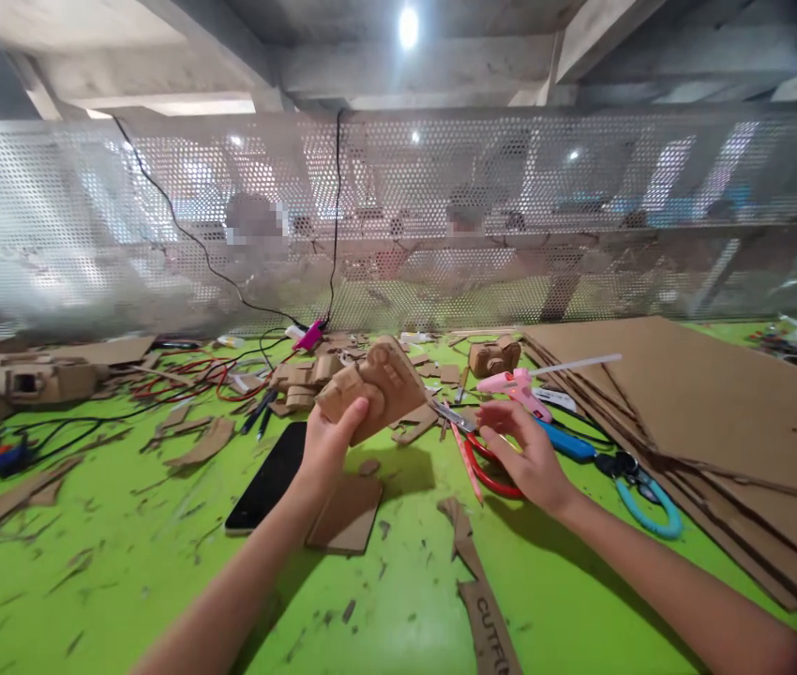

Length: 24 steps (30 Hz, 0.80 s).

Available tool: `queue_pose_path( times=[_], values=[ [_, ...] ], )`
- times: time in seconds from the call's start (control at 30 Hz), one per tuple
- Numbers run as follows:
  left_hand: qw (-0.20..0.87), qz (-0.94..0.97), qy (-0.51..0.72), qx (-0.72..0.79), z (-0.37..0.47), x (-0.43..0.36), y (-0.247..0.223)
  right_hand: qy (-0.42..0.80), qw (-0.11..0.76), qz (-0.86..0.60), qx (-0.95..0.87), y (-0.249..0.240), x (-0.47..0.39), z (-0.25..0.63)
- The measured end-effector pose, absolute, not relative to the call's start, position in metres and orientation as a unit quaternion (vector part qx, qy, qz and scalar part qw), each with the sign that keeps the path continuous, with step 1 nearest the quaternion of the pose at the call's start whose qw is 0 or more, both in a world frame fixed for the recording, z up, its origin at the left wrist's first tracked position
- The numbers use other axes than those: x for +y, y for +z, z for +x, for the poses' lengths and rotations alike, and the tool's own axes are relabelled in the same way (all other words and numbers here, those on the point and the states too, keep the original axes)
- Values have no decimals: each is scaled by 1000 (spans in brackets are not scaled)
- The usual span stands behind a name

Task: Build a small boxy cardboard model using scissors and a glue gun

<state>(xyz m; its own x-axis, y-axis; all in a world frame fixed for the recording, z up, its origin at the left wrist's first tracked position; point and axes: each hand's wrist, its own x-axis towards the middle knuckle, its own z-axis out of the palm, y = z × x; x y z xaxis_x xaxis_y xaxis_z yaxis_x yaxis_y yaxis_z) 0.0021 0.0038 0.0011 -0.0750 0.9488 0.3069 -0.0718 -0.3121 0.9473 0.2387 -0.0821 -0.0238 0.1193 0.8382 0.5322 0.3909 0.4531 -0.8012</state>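
A cardboard model camera (pixel 398 384) with raised round parts is gripped in my left hand (pixel 328 436), thumb across its face, tilted above the table. My right hand (pixel 521 455) is closed in a pinch just right of it; whatever sits between the fingertips is too small to make out. Red-handled scissors (pixel 473 459) show under and beside the right hand, blades pointing toward the cardboard model. Whether the fingers touch them I cannot tell. Below my left hand lie a square cardboard piece (pixel 348 525) and a black phone (pixel 268 483).
Beyond the right hand are a pink glue gun (pixel 511 382), a blue-handled cutter (pixel 567 441) and turquoise-handled pliers (pixel 648 506). Large cardboard sheets (pixel 722 403) are stacked at right. Another cardboard model (pixel 493 356), scraps and cables litter the green table (pixel 230 600). A perforated screen (pixel 398 262) stands behind.
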Motion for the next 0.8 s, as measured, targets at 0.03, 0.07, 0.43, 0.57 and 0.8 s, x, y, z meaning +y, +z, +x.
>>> queue_pose_path(
  times=[0.03, 0.07, 0.43, 0.57, 0.8],
  values=[
    [416, 543, 605, 407, 1, 7, -1, 186, 570, -491, -632, -24, -82, 238],
    [412, 556, 596, 409, 0, 11, -4, 177, 568, -496, -632, -24, -82, 238],
    [402, 586, 514, 480, -4, 32, -30, 111, 465, -509, -716, -22, -88, 236],
    [263, 660, 474, 520, -9, 42, -42, 102, 444, -492, -742, -23, -90, 235],
    [89, 726, 464, 499, -2, 35, -57, 69, 400, -440, -801, -21, -94, 230]
  ],
)
